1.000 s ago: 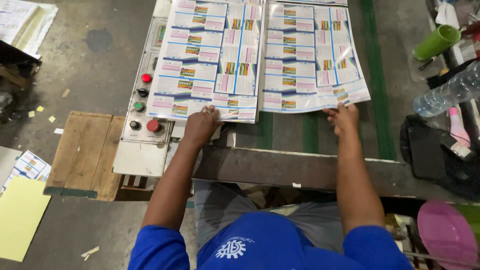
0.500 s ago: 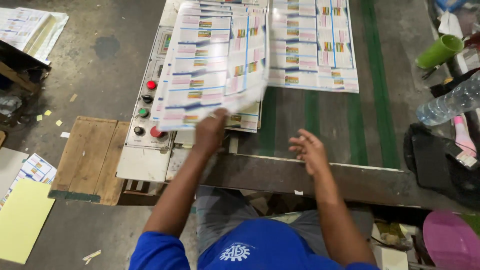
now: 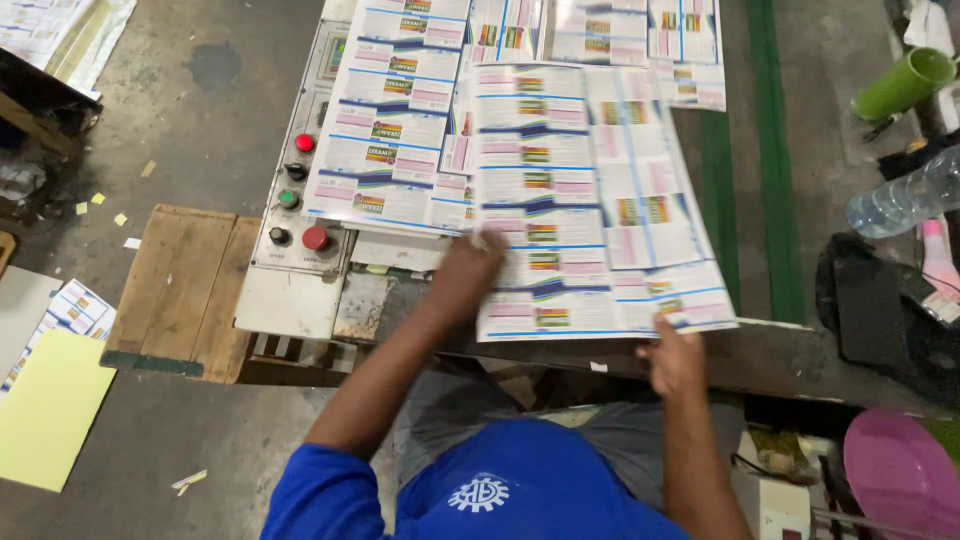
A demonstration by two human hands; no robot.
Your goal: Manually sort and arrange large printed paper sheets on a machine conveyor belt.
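Note:
A large printed sheet (image 3: 590, 200) covered in rows of small colourful labels lies tilted across the near edge of the machine table (image 3: 770, 340). My left hand (image 3: 465, 270) grips its left edge near the bottom corner. My right hand (image 3: 675, 350) pinches its bottom right corner at the table's front edge. A second printed sheet (image 3: 395, 130) lies to the left, partly under the held one and overlapping the control panel (image 3: 295, 200). More printed sheets (image 3: 640, 35) lie at the far end of the table.
The control panel carries red, green and black buttons. A wooden pallet (image 3: 185, 290) and yellow paper (image 3: 50, 410) are on the floor at left. At right are a green cup (image 3: 905, 85), a plastic bottle (image 3: 905, 200), a black bag (image 3: 880, 310) and a pink basin (image 3: 900, 470).
Both hands first rested at the near edge of two side-by-side sheets. My left hand lifted one sheet, and it now sits further right and nearer me, with my right hand on its corner.

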